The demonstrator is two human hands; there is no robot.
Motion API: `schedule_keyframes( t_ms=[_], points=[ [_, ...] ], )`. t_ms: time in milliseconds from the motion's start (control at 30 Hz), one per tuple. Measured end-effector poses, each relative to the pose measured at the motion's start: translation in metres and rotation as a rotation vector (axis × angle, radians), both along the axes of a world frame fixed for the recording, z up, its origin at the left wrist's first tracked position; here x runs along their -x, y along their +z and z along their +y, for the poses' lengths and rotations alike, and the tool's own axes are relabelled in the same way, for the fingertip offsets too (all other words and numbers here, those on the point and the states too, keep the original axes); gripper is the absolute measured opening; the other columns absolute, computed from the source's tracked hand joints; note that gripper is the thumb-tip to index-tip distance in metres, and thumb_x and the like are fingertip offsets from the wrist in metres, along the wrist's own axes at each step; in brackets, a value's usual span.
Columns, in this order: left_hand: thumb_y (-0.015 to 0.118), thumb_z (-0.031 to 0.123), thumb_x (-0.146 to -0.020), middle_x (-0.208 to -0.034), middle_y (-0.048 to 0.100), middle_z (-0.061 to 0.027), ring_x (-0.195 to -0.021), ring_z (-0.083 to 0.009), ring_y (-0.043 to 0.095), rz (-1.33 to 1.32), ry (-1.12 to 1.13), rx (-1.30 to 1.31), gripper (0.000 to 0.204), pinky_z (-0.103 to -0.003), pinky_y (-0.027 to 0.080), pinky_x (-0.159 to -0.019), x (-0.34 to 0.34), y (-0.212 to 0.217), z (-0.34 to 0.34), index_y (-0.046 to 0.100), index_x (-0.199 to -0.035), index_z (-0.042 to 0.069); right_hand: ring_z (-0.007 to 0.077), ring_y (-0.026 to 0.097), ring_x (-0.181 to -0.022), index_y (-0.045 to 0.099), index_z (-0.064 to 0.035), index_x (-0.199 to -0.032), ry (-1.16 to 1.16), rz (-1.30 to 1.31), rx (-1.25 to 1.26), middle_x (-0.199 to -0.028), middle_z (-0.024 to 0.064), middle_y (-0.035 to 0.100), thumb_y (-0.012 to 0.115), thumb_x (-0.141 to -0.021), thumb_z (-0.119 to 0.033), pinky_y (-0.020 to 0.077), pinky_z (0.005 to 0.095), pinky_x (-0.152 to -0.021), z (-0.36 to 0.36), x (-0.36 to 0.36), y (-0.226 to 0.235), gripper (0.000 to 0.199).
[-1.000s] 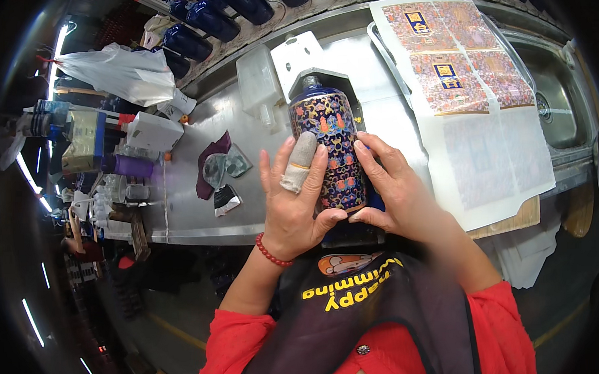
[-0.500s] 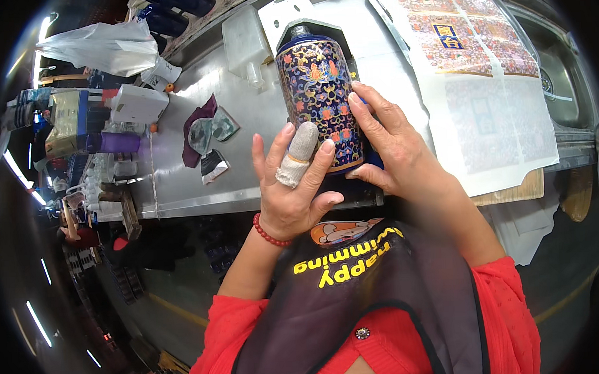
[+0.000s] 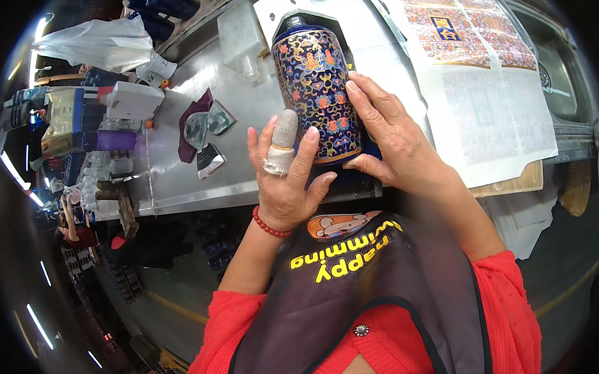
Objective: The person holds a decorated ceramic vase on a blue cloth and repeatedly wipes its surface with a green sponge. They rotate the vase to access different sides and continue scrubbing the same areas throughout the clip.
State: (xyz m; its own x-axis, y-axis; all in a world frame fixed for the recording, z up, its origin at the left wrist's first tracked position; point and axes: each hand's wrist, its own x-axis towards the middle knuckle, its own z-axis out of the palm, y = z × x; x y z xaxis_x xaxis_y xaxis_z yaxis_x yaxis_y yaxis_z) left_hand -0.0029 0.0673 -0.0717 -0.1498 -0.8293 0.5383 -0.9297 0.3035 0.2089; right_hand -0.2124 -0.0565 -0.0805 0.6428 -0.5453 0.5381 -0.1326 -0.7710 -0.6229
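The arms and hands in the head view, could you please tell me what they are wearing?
Red sleeves end near the elbows. The left hand wears a grey knitted cover with a yellowish band on its middle finger; a red beaded bracelet circles that wrist. The right hand is bare.

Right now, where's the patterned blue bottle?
In the head view, the patterned blue bottle is upper centre, between the left hand and right hand, left of the printed sheets.

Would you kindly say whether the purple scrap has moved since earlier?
No; the view shifted, but the purple scrap keeps its place relative to the clear box.
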Motion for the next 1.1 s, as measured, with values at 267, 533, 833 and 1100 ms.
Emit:
schedule_keyframes(
  t_ms=[267, 533, 833, 1100],
  points=[
    [0.078, 0.052, -0.084, -0.145, 0.052, -0.0248, -0.14, -0.0453, 0.041, 0.065, 0.128, 0.02, 0.086, -0.063, 0.013, -0.122, -0.005, -0.013, -0.008, 0.051, -0.148, 0.001, 0.0436, 0.044, -0.14, 0.033, 0.0005, -0.158, -0.023, 0.019, -0.014, -0.159, 0.0249, 0.037, 0.086, -0.075, -0.023, 0.0385, 0.0483, -0.116, 0.002, 0.003, 0.0, 0.102],
    [0.084, 0.046, -0.073, -0.15, 0.051, -0.0134, -0.147, -0.0408, 0.032, -0.228, 0.102, 0.102, 0.085, -0.063, 0.003, -0.123, -0.012, 0.023, -0.009, 0.057, -0.147, 0.014, 0.0447, 0.049, -0.132, 0.035, -0.0001, -0.157, -0.1, 0.087, 0.046, -0.155, 0.0255, 0.04, 0.089, -0.071, -0.018, 0.0442, 0.0493, -0.109, 0.006, 0.009, 0.002, 0.103],
    [0.079, 0.054, -0.076, -0.151, 0.053, -0.0095, -0.149, -0.036, 0.032, -0.262, 0.038, 0.077, 0.081, -0.064, 0.003, -0.125, -0.008, 0.043, -0.02, 0.058, -0.145, 0.017, 0.0419, 0.052, -0.13, 0.043, -0.0026, -0.154, -0.064, 0.113, 0.036, -0.155, 0.0254, 0.039, 0.074, -0.092, -0.036, 0.0444, 0.0466, -0.109, -0.004, 0.008, 0.011, 0.077],
    [0.072, 0.069, -0.079, -0.153, 0.05, -0.0189, -0.15, -0.0428, 0.03, -0.095, 0.025, 0.007, 0.089, -0.06, 0.005, -0.126, -0.017, 0.026, -0.02, 0.057, -0.146, 0.011, 0.045, 0.045, -0.138, 0.042, 0.0023, -0.153, -0.076, 0.182, -0.01, -0.156, 0.0281, 0.038, 0.074, -0.093, -0.034, 0.0402, 0.0475, -0.114, -0.009, 0.01, 0.022, 0.077]
  ],
)
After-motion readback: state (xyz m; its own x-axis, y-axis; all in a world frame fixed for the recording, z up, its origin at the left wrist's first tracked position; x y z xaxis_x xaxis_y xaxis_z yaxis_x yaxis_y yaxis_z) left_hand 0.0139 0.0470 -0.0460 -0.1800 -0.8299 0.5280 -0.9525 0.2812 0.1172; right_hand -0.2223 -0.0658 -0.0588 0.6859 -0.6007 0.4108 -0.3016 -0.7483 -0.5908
